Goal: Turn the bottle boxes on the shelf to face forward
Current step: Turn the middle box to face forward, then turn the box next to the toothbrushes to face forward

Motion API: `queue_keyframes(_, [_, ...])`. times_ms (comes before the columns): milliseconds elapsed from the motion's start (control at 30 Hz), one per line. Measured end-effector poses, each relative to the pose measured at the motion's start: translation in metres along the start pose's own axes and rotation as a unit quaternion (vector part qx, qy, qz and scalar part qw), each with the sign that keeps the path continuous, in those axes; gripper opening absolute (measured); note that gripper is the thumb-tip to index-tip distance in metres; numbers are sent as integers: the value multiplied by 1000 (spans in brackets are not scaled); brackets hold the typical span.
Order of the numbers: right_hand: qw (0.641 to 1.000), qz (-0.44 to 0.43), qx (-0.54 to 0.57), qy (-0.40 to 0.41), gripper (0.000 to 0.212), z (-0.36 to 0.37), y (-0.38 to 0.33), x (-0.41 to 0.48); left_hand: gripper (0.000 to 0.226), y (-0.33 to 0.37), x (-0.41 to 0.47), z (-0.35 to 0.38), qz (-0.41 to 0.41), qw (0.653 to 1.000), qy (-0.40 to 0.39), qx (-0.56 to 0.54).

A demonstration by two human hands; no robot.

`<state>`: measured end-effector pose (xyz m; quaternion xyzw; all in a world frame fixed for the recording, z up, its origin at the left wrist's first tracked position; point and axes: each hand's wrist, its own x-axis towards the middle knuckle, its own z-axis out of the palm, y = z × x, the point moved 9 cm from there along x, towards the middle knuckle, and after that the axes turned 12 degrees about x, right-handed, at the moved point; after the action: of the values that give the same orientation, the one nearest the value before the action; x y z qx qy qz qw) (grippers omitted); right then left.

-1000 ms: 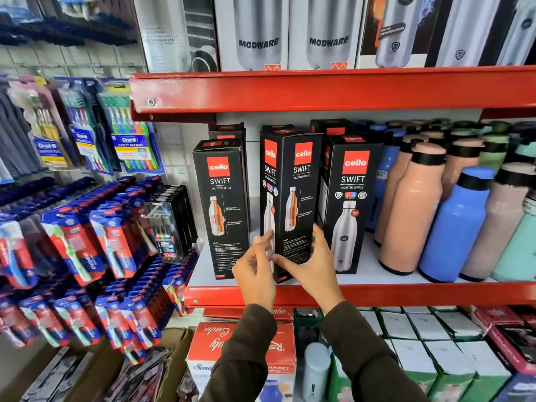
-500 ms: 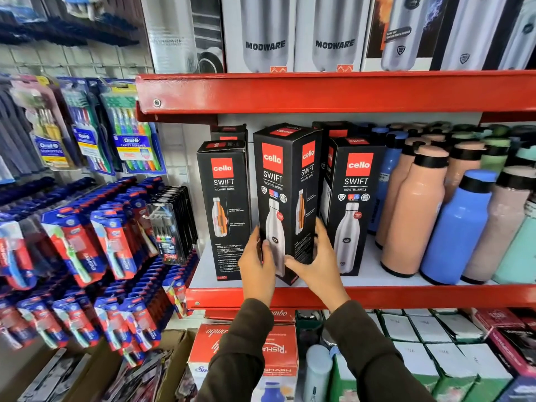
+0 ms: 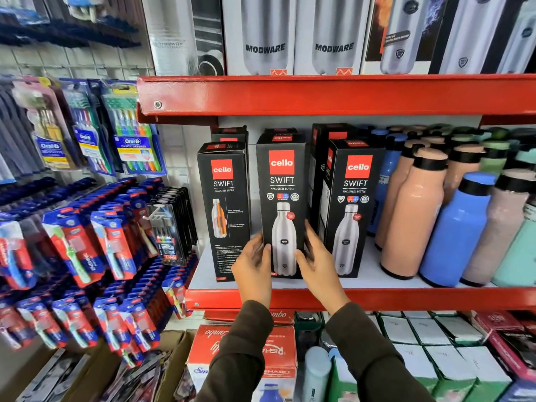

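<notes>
You're gripping the middle box [image 3: 282,198] with your left hand [image 3: 253,266] and right hand [image 3: 317,264] wrapped around its lower sides, and it's now facing front after sitting corner-on a second ago. It's standing on the red shelf [image 3: 406,297], between the left box [image 3: 224,210], still showing its side panel, and the front-facing right box [image 3: 352,204]. Matte black cardboard, tall, square-edged.
</notes>
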<state>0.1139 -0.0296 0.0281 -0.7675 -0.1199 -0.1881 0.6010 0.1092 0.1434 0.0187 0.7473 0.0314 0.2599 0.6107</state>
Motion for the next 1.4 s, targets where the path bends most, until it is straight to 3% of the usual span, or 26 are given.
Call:
queue_keyframes(567, [999, 16, 2, 30, 64, 2, 13, -3, 40, -5, -10, 2, 5, 999, 0, 46])
queue_keyframes(767, [992, 2, 46, 120, 42, -11, 6, -19, 40, -1, -17, -2, 28, 998, -10, 54])
queue_keyframes(967, [974, -80, 67, 200, 16, -19, -12, -38, 31, 9, -23, -25, 82, 996, 23, 30])
queue_keyframes(1200, [979, -109, 96, 142, 22, 27, -41, -37, 25, 33, -12, -78, 182, 969, 122, 114])
queue_keyframes(1300, [987, -81, 105, 89, 37, 55, -45, -32, 35, 18, 2, -97, 150, 969, 154, 120])
queue_keyframes(1400, [995, -27, 98, 19, 47, 87, -38, -26, 45, -2, 18, -103, 117, 976, 130, 129])
